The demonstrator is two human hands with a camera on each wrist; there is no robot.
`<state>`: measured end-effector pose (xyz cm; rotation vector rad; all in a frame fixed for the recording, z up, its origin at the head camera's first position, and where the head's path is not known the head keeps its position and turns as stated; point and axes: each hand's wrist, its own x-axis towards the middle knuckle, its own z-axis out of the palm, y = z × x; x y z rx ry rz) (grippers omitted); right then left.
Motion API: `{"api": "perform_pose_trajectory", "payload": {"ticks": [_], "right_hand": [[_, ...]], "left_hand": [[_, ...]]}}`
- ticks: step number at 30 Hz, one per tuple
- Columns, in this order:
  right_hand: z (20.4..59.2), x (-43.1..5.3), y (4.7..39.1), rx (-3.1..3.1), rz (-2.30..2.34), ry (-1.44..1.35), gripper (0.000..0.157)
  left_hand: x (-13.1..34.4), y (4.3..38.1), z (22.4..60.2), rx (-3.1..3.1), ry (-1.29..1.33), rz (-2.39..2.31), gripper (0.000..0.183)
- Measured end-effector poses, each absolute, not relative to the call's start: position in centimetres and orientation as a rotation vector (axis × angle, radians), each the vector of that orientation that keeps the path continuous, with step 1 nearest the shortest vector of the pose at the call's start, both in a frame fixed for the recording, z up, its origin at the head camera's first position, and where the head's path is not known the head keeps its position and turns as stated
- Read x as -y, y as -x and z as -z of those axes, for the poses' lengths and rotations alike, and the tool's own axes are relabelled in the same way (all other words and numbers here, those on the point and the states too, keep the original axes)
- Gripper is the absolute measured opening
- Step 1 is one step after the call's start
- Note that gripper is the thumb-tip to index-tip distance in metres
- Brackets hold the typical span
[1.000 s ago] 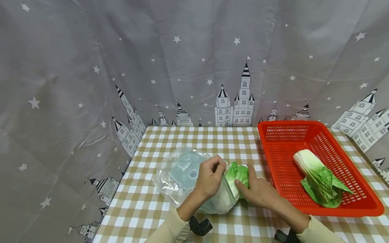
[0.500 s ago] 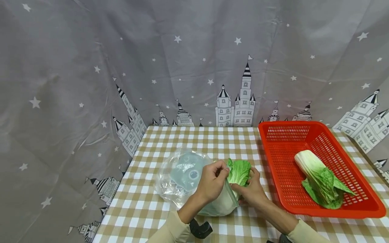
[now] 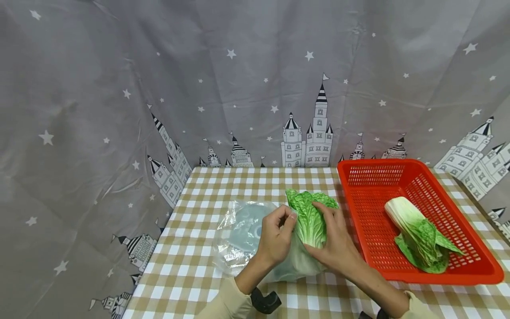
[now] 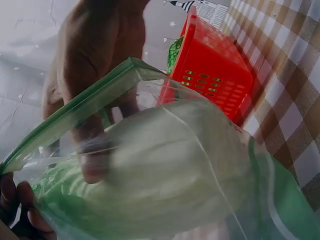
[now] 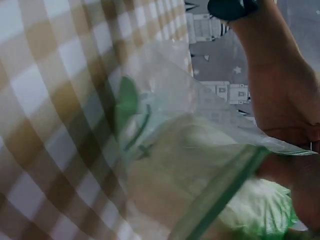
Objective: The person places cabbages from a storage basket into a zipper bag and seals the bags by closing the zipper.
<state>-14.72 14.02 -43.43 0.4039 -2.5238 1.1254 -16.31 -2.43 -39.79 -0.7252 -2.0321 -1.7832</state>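
A clear zip bag [image 3: 243, 228] with a pale blue-green print lies on the table, its green-edged mouth facing right. My left hand [image 3: 276, 239] pinches the far corner of that mouth between thumb and fingertips. The white base of a napa cabbage [image 3: 311, 219] is inside the bag, while its green leaves stick out past the opening. My right hand [image 3: 338, 243] grips the cabbage from the right, thumb on the near side and fingers over the leaves. In the left wrist view, the right thumb [image 4: 94, 165] shows through the plastic against the cabbage [image 4: 170, 160].
To the right stands a red plastic basket [image 3: 358, 239] with slotted walls. A second napa cabbage [image 3: 418, 235] lies inside it. Brown-and-white checked cloth [image 3: 239, 181] covers the table, and a grey curtain [image 3: 255, 88] printed with castles hangs behind.
My right hand has gone from extended fingers beside the cabbage to gripping it. The leafy end has swung up and away from me, and more leaf shows. The left hand still pinches the bag.
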Motion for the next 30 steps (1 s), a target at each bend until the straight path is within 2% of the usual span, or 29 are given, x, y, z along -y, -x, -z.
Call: {"api": "perform_pose_trajectory", "payload": {"ticks": [9,14,18,21,22,24,26,30], "right_hand": [[40.7,-14.0,15.3,2.729,-0.471,-0.41,0.096],[39.6,-15.5,15.5,2.593,-0.553,-0.639,0.101],[40.1,-16.9,15.4,2.282,-0.918,-0.867,0.074],[40.7,-17.6,15.3,2.048,-1.288,-0.937,0.051],[40.9,-17.9,15.3,1.979,-1.421,-0.934,0.048],[41.3,-18.3,15.3,1.863,-1.68,-0.921,0.057],[41.7,-18.6,15.2,1.827,-1.886,-0.866,0.074],[42.7,-18.6,15.1,1.951,-2.019,-0.677,0.093]], "left_hand": [[1.5,16.9,43.0,1.937,0.906,1.969,0.02],[1.7,17.3,42.9,1.827,0.904,2.061,0.02],[2.2,17.6,42.4,1.607,0.854,2.209,0.022],[2.2,17.6,42.0,1.411,0.811,2.386,0.022],[2.3,17.6,41.9,1.358,0.795,2.428,0.022],[2.3,17.6,41.7,1.305,0.758,2.472,0.023],[2.3,17.6,41.7,1.277,0.723,2.505,0.025],[2.3,17.6,41.6,1.29,0.687,2.501,0.026]]}}
